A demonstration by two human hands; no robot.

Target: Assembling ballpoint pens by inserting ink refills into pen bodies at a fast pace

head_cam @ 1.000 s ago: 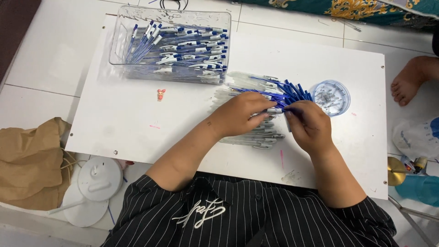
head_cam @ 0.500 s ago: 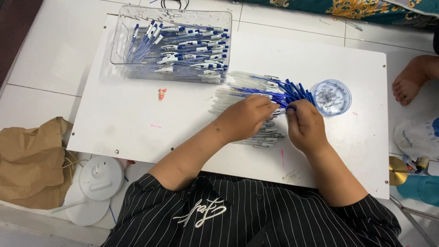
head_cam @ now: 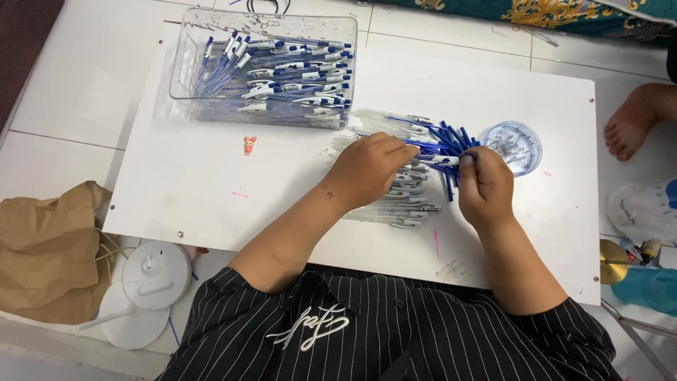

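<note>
A: White bench (head_cam: 211, 183) on tiled floor; pen (head_cam: 438, 160)?

B: Slim, white barrel, blue end, at mid-bench. Left hand (head_cam: 367, 169) and right hand (head_cam: 485, 185) both pinch it, fingers curled, above clear barrels (head_cam: 402, 201).

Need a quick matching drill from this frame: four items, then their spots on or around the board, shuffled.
1 clear bin of pens
2 round clear lid
3 small pink figure
4 brown paper bag

A floor, left of the board
B board, far left corner
C board, beside the right hand
D bare board, just in front of the bin

Pairs: 1-B, 2-C, 3-D, 4-A
</note>
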